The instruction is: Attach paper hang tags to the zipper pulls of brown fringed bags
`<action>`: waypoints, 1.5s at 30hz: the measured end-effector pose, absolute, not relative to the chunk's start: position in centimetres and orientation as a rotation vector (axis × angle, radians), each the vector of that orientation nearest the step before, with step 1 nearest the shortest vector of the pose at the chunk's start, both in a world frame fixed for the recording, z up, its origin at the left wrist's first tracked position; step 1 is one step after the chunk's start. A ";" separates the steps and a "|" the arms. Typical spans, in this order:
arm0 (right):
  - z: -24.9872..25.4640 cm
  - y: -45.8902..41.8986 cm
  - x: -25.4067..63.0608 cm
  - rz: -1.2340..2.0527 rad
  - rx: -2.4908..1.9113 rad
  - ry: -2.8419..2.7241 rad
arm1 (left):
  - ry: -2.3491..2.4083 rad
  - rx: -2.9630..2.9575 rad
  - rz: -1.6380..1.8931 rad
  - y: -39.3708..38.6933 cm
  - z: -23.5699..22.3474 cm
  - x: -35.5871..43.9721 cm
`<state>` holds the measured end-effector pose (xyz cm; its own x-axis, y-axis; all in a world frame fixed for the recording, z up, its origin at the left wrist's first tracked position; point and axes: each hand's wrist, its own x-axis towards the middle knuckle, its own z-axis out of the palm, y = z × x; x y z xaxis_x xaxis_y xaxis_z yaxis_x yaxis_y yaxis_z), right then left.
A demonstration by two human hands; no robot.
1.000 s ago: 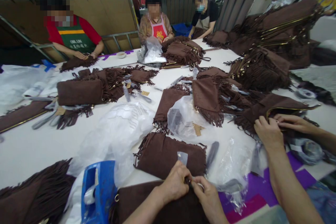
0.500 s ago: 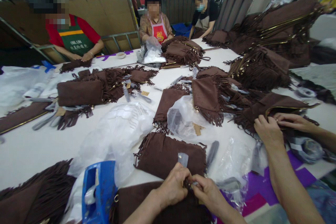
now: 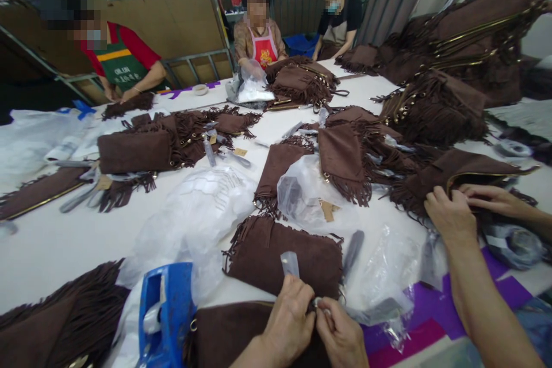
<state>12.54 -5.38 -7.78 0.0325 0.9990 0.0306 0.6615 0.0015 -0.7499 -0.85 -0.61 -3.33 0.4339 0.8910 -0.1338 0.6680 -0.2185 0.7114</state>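
Note:
My left hand (image 3: 288, 317) is closed over the dark brown pouch (image 3: 233, 328) at the bottom edge. A clear plastic strip (image 3: 290, 264) sticks up past its fingers. Pressed close on the other side, my right hand (image 3: 338, 329) pinches a small shiny metal fitting (image 3: 318, 301) where the fingertips meet. What it is fixed to is hidden by the fingers. Just beyond my hands lies a second brown fringed pouch (image 3: 284, 253), flat on the white table (image 3: 190, 207). A grey wrapped strap (image 3: 353, 250) rests at its right end.
A blue tape dispenser (image 3: 166, 310) stands at my left, beside crumpled plastic bags (image 3: 185, 224). At right, a co-worker's hands (image 3: 452, 218) work on an open zipped pouch (image 3: 457, 169). Piled fringed pouches (image 3: 435, 109) and purple sheets (image 3: 457, 299) lie around; several people stand across the table.
My right hand has turned more upright and drawn against the left. The plastic strip has shifted slightly left and tilted. The metal fitting shows more clearly between my fingers.

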 end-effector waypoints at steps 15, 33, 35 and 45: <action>-6.1 -5.5 13.3 0.996 -1.561 -1.728 | 1.210 2.313 0.933 -2.3 -5.5 -0.4; -3.4 -2.1 14.5 1.400 -1.323 -1.748 | 0.979 2.388 1.076 -3.1 -5.8 -1.5; -3.9 -2.4 14.9 1.420 -1.369 -1.616 | 1.015 2.348 1.040 -2.8 -5.6 -1.4; -6.3 -5.2 17.3 0.987 -1.488 -1.577 | 1.242 2.135 0.735 -0.1 -5.4 -0.7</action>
